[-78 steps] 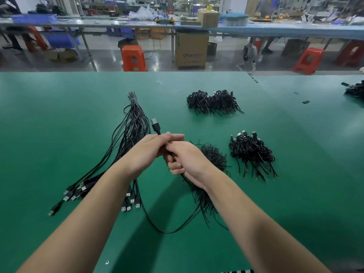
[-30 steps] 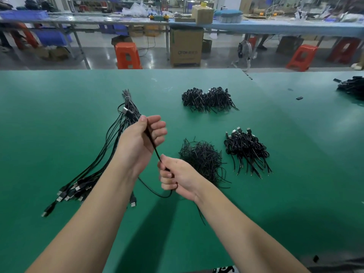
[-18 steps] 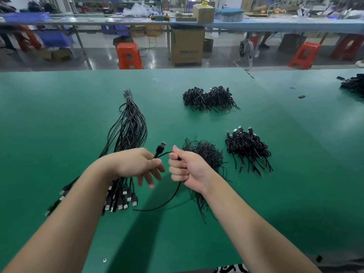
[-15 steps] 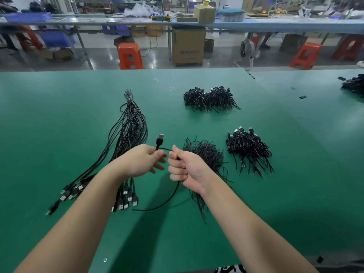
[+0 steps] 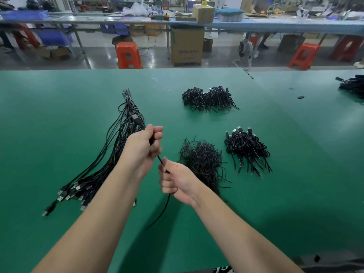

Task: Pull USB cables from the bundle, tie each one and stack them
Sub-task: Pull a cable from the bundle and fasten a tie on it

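A bundle of long black USB cables (image 5: pixel 110 158) lies on the green table (image 5: pixel 59 115) at the left, tied at its far end, plugs fanned out near me. My left hand (image 5: pixel 142 150) grips one black cable (image 5: pixel 159 159) near its plug, which sticks out past the fist. My right hand (image 5: pixel 177 181) holds the same cable a little lower; its free end (image 5: pixel 157 217) trails down to the table. A stack of tied cables (image 5: pixel 247 149) lies to the right. A loose pile of thin black ties (image 5: pixel 202 162) sits just behind my right hand.
Another heap of tied cables (image 5: pixel 208 98) lies farther back in the middle. More black cables (image 5: pixel 354 86) rest at the far right edge, with a small black piece (image 5: pixel 300 97) nearby. Orange stools (image 5: pixel 128 55) and a cardboard box (image 5: pixel 186 47) stand beyond the table.
My hands were close together at the cable's plug end. Now the left hand has risen up and away with the plug, and the right hand has slid down the cable, drawing it straight.
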Available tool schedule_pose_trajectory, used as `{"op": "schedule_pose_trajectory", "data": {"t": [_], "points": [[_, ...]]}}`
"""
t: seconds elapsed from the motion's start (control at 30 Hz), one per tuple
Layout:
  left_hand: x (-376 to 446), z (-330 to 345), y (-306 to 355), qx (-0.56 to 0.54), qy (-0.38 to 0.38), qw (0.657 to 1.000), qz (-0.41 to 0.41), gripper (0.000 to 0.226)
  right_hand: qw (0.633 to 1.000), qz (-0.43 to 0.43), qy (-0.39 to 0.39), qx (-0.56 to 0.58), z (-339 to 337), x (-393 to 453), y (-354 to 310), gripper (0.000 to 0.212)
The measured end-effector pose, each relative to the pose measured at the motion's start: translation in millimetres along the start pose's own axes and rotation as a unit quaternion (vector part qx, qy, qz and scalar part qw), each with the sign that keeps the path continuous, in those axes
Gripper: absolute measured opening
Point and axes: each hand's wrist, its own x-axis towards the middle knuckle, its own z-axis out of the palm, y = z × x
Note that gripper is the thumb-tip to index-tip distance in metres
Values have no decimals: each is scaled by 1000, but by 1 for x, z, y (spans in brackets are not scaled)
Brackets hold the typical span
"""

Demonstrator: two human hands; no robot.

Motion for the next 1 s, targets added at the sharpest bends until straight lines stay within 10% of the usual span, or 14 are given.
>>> {"op": "schedule_pose_trajectory", "data": {"t": [0.23,0.47,0.63,0.8,1.0], "points": [[-13,-40,36,260,-313,912,-52,36,999,27,-6,44,-13,-7,-29,42],[-20,-41,27,624,-233,745,-35,28,999,-15,-20,-29,-4,-10,-56,36],[-17,-36,5,502,-42,859,90,29,995,-58,-24,-75,8,-14,-50,34],[-20,-20,-8,222,-15,973,66,29,982,-93,-2,-167,19,-16,-31,34],[-21,-11,-5,-5,-19,1000,-3,31,891,-131,116,-419,17,-15,-22,36]]}}
